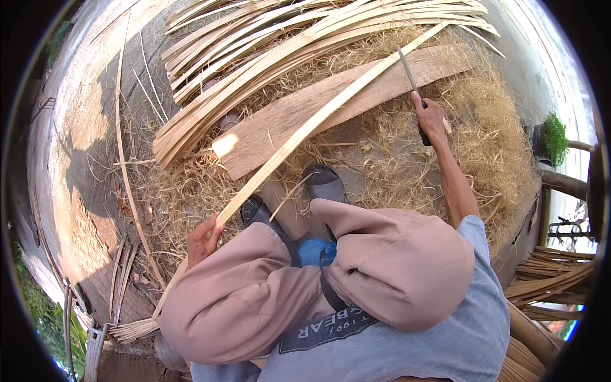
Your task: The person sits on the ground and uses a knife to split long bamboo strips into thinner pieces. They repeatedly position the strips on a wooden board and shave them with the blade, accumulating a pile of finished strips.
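My left hand (202, 240) grips a long wood strip (318, 120); well apart, my right hand (431, 119) grips a knife (408, 71).

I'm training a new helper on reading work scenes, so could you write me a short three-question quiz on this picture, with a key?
1. Which hand holds the knife?

2. True or false: the long bamboo strip held in the left hand passes above the wooden plank.

3. What colour is the knife's handle?
A) Red
B) Black
C) White

Key:
1. The right hand, its fingers wrapped around the handle.
2. True; the strip crosses the plank at a slant.
3. B) Black.
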